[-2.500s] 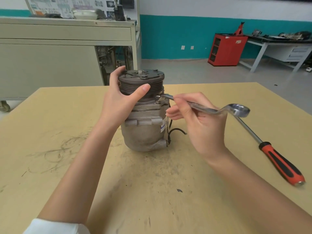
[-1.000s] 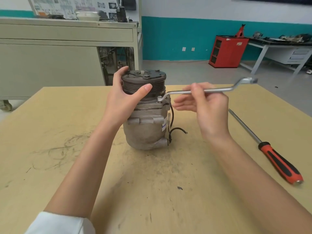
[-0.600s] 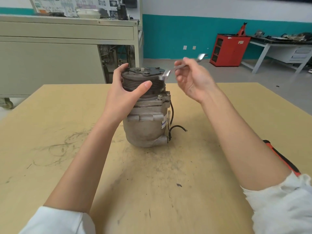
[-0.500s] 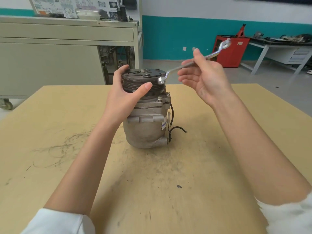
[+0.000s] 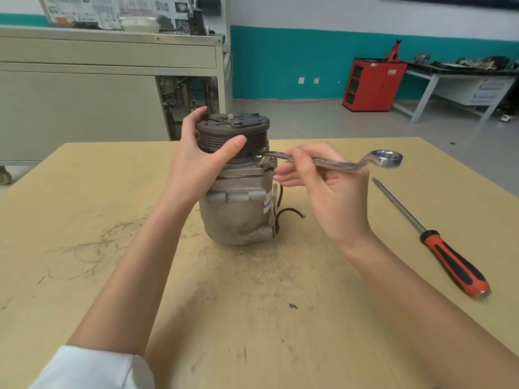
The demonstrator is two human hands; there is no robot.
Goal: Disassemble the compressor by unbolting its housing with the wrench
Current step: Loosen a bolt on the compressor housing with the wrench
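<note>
Right hand [image 5: 332,197] has brought the wrench [image 5: 337,165] back down to the compressor [image 5: 236,211].

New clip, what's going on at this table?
A person is working on a compressor that stands upright on a yellow table. The left hand grips the pulley on top to steady it. The right hand holds a ring wrench, its small end set at the housing flange just under the pulley. The housing looks fully assembled. A screwdriver lies on the table to the right, untouched.
</note>
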